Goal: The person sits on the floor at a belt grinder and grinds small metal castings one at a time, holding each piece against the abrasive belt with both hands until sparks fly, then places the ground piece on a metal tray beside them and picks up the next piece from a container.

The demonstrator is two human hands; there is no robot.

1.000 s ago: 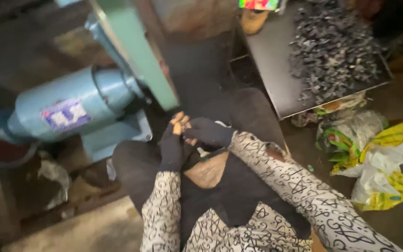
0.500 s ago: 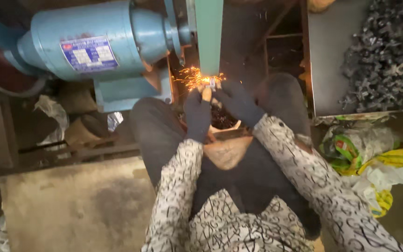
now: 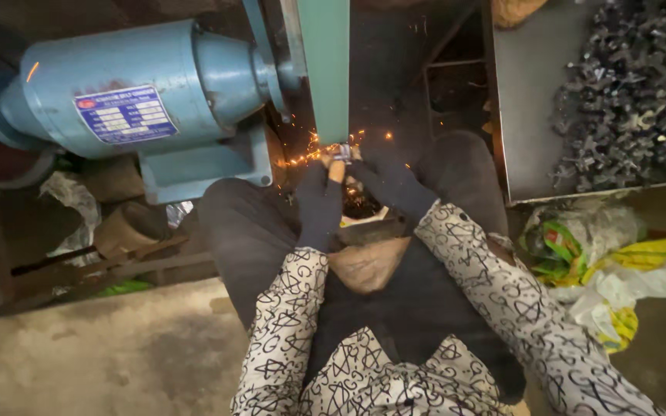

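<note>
**Workpiece position at the grinding belt**

Where the green belt (image 3: 324, 69) runs down to its lower end, a small metal part (image 3: 341, 151) is pressed against it, with sparks (image 3: 302, 158) spraying to the left toward the blue motor (image 3: 148, 100)

Both gloved hands meet at the part. The left hand (image 3: 319, 202) reaches up from below, its fingers (image 3: 331, 166) closed on the near left side of the part. The right hand (image 3: 388, 183) comes in from the right, its fingers closed on the opposite side. The part lies directly ahead of both sets of fingertips, between them and the belt face. Its long axis cannot be determined; it is too small and partly covered by the gloves. Both hands appear equally close

To the right, well apart from the hands, a metal tray (image 3: 526, 115) holds a heap of dark metal pieces (image 3: 634, 100). Plastic bags (image 3: 618, 262) lie on the floor below it
</note>
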